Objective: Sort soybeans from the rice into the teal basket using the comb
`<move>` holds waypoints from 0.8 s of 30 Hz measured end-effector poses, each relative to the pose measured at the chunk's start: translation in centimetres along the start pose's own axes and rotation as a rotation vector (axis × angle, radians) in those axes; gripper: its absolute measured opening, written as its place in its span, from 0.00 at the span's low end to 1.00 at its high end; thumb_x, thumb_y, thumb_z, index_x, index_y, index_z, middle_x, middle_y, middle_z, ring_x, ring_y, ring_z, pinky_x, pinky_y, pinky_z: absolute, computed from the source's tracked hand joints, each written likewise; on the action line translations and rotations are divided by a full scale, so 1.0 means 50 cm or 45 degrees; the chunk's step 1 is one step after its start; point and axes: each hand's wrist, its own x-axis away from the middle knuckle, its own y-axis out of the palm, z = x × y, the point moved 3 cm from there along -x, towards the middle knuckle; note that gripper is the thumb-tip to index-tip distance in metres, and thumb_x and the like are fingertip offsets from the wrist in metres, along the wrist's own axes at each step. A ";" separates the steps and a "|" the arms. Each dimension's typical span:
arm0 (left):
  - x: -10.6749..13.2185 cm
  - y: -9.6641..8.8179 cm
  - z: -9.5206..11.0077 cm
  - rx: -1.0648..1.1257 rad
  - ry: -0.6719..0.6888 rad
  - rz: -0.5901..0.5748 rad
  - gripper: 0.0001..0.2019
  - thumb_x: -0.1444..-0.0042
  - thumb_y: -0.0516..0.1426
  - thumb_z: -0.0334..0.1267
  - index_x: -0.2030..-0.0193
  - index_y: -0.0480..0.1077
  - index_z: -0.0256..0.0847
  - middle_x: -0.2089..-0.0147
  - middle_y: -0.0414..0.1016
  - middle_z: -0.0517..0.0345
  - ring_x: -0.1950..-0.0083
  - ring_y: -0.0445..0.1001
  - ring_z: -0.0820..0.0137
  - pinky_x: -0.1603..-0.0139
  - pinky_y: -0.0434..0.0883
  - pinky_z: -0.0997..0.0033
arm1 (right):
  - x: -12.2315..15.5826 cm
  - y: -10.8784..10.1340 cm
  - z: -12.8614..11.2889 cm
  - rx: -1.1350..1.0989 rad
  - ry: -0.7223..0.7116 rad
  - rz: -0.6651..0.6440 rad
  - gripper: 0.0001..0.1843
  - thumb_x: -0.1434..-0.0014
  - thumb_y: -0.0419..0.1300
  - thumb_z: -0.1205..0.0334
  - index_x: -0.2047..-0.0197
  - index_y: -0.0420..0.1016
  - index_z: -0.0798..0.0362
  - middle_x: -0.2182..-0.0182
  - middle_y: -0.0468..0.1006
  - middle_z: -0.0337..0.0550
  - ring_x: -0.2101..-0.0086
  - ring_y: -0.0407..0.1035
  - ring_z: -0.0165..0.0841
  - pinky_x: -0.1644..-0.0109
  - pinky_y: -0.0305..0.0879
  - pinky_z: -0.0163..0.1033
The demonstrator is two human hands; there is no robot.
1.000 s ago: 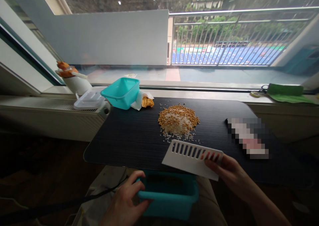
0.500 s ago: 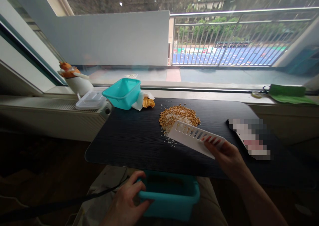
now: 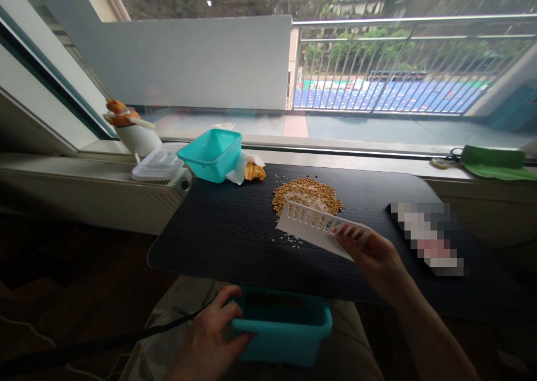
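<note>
A heap of yellow beans mixed with white rice grains (image 3: 307, 193) lies on the black table (image 3: 235, 241). My right hand (image 3: 375, 260) is closed on a white slotted plastic scraper (image 3: 312, 227), whose far edge rests against the near side of the heap. A few loose grains lie just in front of the scraper. Below the table's front edge, my left hand (image 3: 213, 336) grips the left end of a teal plastic tub (image 3: 283, 328) held on my lap.
A second teal tub (image 3: 211, 154) leans at the table's back left, beside a clear lidded box (image 3: 157, 165), a white cup with an orange toy (image 3: 133, 130) and a white wrapper with orange food (image 3: 249, 170). A blurred-out object (image 3: 428, 233) lies at the right. Green cloth (image 3: 493, 163) rests on the sill.
My right hand has carried the scraper forward from the table's front edge up to the heap, covering its near part. The left hand and lap tub have stayed in place.
</note>
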 end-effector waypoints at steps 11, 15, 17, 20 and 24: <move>0.015 -0.019 -0.008 -0.030 0.154 0.094 0.06 0.54 0.61 0.30 0.74 0.69 0.44 0.52 0.76 0.58 0.58 0.80 0.69 0.61 0.74 0.79 | 0.093 0.062 -0.045 0.094 0.119 -0.532 0.14 0.36 0.56 0.52 0.61 0.77 0.52 0.71 0.76 0.40 0.70 0.70 0.33 0.68 0.67 0.33; 0.014 -0.003 0.003 -0.018 0.157 0.060 0.07 0.54 0.62 0.30 0.74 0.68 0.43 0.51 0.76 0.58 0.58 0.80 0.69 0.58 0.73 0.78 | 0.118 -0.015 -0.048 0.238 0.071 -0.332 0.13 0.38 0.57 0.52 0.61 0.79 0.50 0.68 0.80 0.41 0.68 0.73 0.36 0.65 0.70 0.35; 0.009 0.012 0.014 0.010 0.136 0.009 0.08 0.55 0.63 0.29 0.75 0.68 0.43 0.50 0.75 0.57 0.57 0.80 0.68 0.59 0.73 0.78 | 0.111 -0.072 -0.031 0.314 0.043 -0.066 0.14 0.42 0.61 0.50 0.58 0.79 0.48 0.65 0.82 0.43 0.66 0.75 0.40 0.64 0.72 0.37; -0.001 0.032 0.039 0.040 0.106 -0.078 0.08 0.56 0.62 0.28 0.75 0.68 0.43 0.48 0.75 0.58 0.57 0.80 0.68 0.59 0.73 0.78 | 0.091 -0.152 -0.001 0.448 0.063 0.318 0.13 0.44 0.62 0.50 0.59 0.80 0.46 0.65 0.84 0.43 0.65 0.77 0.43 0.63 0.73 0.41; -0.015 0.051 0.071 0.075 0.075 -0.140 0.09 0.57 0.63 0.27 0.75 0.68 0.43 0.48 0.74 0.59 0.58 0.79 0.69 0.58 0.73 0.78 | 0.062 -0.191 0.016 0.433 -0.008 0.380 0.12 0.44 0.62 0.51 0.61 0.80 0.46 0.66 0.83 0.41 0.64 0.76 0.43 0.60 0.72 0.43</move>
